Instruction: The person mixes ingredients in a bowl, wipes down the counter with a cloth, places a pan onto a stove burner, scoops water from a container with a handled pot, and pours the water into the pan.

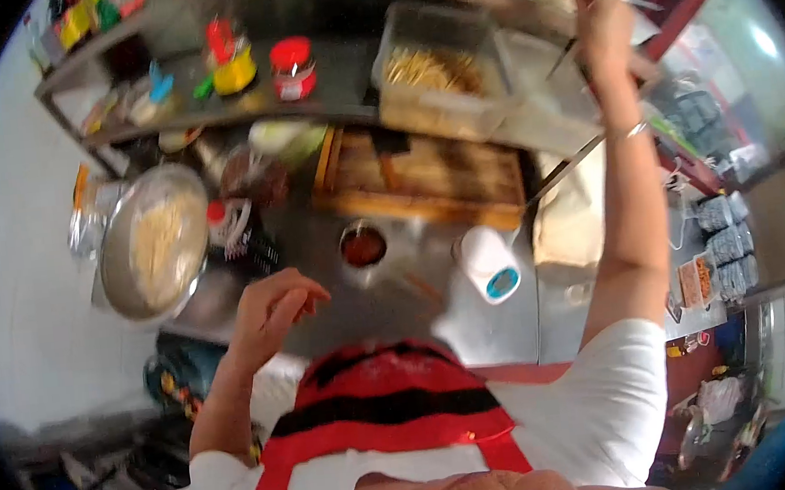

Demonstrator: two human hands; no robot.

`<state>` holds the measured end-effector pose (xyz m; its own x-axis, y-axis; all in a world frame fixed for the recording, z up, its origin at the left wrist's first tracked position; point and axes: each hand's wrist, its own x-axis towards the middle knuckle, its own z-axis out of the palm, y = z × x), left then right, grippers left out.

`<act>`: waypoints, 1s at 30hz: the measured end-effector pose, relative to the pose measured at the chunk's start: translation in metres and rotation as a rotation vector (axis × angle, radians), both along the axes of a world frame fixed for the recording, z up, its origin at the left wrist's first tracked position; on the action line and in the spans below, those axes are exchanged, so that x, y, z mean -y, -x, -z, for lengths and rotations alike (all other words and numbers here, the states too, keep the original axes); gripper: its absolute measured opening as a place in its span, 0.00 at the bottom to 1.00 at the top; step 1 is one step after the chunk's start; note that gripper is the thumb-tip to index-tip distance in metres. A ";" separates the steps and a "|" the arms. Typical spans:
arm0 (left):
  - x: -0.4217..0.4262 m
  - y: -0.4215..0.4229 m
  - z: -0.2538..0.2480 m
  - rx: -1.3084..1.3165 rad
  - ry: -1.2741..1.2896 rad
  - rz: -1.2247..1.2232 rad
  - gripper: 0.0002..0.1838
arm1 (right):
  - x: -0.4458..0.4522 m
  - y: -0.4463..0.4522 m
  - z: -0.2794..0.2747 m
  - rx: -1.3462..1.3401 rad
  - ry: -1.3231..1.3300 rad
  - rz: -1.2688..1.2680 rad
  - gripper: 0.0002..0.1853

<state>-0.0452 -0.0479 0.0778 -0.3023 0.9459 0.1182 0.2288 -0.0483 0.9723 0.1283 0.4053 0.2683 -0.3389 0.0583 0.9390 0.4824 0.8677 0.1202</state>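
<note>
My left hand (277, 317) hovers near the front of the steel counter, fingers loosely bent and nothing visible in it. Ahead of it stands a small round container of dark red sauce (362, 246). My right arm reaches up to the shelf at the upper right. There my right hand (599, 17) has its fingers curled; a thin dark piece shows beside it, and I cannot make out what it holds. To the left of that hand, a clear plastic bin (441, 108) of pale strips sits on the shelf. A white tub with a blue label (489, 266) lies tilted on the counter.
A large metal bowl (154, 241) with pale food stands at the left. A wooden cutting board (423, 174) lies at the back of the counter, a dark-handled tool on it. A red-lidded jar (293, 67) and a yellow-and-red bottle (231, 62) are on the shelf. Stacked containers (728, 246) stand at right.
</note>
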 end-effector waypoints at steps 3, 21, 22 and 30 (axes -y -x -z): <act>0.029 -0.010 0.045 0.066 0.259 -0.083 0.14 | 0.009 0.021 0.000 -0.027 0.175 -0.017 0.06; 0.117 -0.047 0.249 -0.310 0.588 -0.190 0.13 | -0.038 0.053 -0.006 0.184 -0.030 0.017 0.09; 0.116 -0.046 0.246 -0.313 0.582 -0.194 0.13 | -0.036 0.054 -0.007 0.200 0.001 0.021 0.10; 0.113 -0.045 0.237 -0.265 0.618 -0.134 0.12 | -0.034 0.052 -0.007 0.170 -0.082 0.041 0.08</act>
